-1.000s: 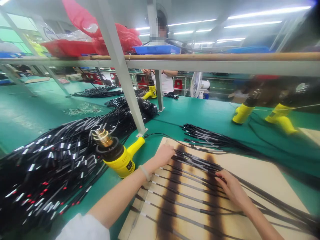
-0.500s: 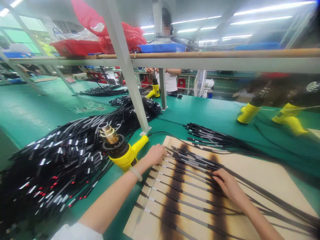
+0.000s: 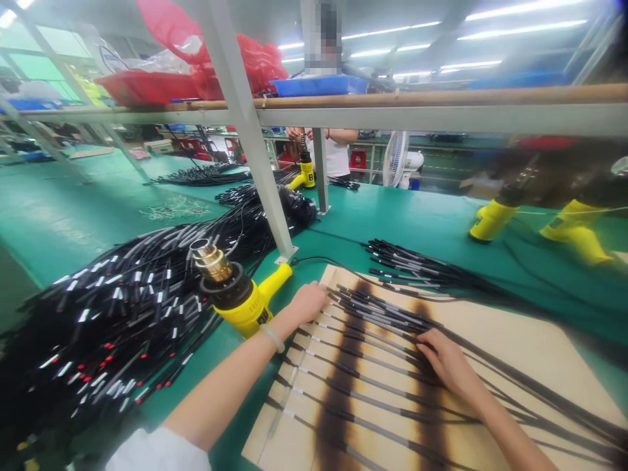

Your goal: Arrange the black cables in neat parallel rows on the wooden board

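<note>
A wooden board (image 3: pixel 510 327) with two dark scorched bands lies before me. Black cables (image 3: pixel 373 386) with grey sleeves and white bands run across it in spaced rows, and several more are bunched near its far edge. My left hand (image 3: pixel 310 302) is closed at the board's upper left corner, pinching a cable's tip; the fingertips are partly hidden. My right hand (image 3: pixel 444 356) pinches a cable farther along, just right of the second scorched band. A yellow heat gun (image 3: pixel 245 301) stands nozzle up beside my left forearm.
A large pile of black cables (image 3: pixel 147 281) covers the left of the green table (image 3: pixel 412 212). Another bundle (image 3: pixel 417 265) lies behind the board. A metal post (image 3: pixel 255 137) rises past the heat gun to a shelf rail (image 3: pixel 441 118). A co-worker (image 3: pixel 338 154) stands beyond.
My left hand has shifted very slightly right at the board's corner, and my left forearm with it. My right hand stays in place. The camera view has tilted slightly.
</note>
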A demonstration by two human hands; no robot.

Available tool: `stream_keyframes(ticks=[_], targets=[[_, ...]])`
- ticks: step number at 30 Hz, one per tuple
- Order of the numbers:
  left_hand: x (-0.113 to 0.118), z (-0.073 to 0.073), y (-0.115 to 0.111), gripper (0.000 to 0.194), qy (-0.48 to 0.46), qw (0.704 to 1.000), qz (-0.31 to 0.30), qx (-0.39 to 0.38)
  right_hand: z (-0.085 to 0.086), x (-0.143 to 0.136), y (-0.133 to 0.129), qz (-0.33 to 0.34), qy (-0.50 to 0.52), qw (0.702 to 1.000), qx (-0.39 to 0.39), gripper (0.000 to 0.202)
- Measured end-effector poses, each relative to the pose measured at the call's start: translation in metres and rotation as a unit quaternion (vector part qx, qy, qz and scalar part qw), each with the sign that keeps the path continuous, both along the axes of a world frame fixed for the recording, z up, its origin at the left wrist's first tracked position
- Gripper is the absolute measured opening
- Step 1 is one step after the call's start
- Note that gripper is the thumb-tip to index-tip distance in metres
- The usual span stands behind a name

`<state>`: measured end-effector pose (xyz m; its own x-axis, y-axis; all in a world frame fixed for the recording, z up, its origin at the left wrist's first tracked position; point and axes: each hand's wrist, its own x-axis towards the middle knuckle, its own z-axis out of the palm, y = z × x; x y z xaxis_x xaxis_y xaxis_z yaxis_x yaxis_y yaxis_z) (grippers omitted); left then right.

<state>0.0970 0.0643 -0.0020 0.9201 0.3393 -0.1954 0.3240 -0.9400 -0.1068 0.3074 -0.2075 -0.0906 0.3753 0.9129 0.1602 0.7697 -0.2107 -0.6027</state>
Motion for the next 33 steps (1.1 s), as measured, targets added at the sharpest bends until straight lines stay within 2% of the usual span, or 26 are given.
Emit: stream_keyframes(ticks=[9,15,20,24,28,33], targets=[[-0.004,-0.002,0.000,0.030,0.005,1.000,-0.007,-0.002,0.005,0.004,-0.005,0.003,-0.073,0.997,-0.004,0.028],[-0.004,0.009,-0.009,0.027,-0.005,1.000,0.022,0.008,0.006,0.009,-0.009,0.012,-0.091,0.996,-0.002,0.027],[0.007,0.014,-0.017,0.021,-0.031,0.999,0.028,0.020,0.005,0.010,-0.005,-0.007,-0.097,0.995,0.009,0.030],[0.022,0.008,-0.019,0.015,-0.022,1.000,-0.002,0.003,0.005,0.009,0.006,-0.020,-0.134,0.990,-0.027,0.035],[0.034,0.003,-0.016,0.019,-0.020,1.000,-0.006,-0.001,0.006,0.014,0.015,-0.044,-0.187,0.980,-0.061,0.033],[0.040,0.003,-0.011,0.021,-0.017,1.000,-0.015,-0.006,0.009,0.022,0.019,-0.051,-0.200,0.976,-0.063,0.030]])
